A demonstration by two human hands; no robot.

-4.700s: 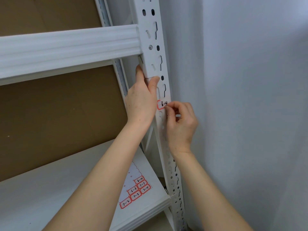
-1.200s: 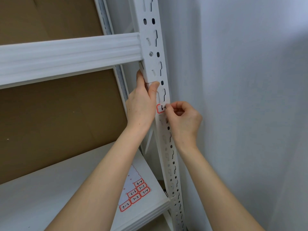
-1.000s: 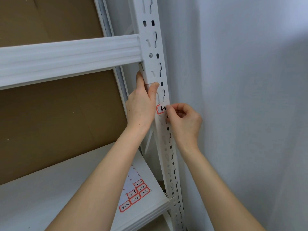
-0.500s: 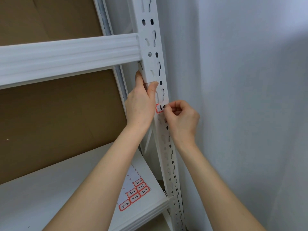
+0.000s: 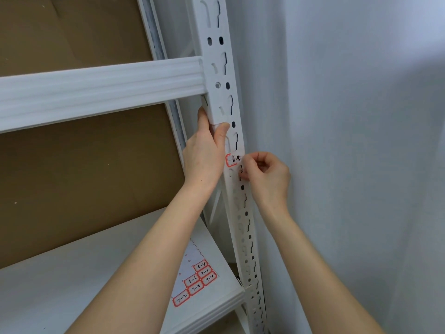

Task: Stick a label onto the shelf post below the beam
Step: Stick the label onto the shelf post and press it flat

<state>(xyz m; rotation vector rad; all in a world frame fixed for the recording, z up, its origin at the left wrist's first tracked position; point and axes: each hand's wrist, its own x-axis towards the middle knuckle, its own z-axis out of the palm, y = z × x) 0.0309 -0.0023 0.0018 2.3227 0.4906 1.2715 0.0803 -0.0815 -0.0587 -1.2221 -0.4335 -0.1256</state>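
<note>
Red-edged label sits on the shelf post below the beam, right hand pinching its 3 o'clock end, left hand gripping the post; bridging a slot, it may crease or peel.

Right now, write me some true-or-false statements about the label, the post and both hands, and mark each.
1. The label sits on the post below the beam. True.
2. The left hand holds the label sheet. False: it grips the post; the sheet lies on the shelf board.
3. The right hand pinches the label's right end. True.
4. The label's border is blue. False: it is red.
5. The sheet has no labels left. False: several remain.
</note>
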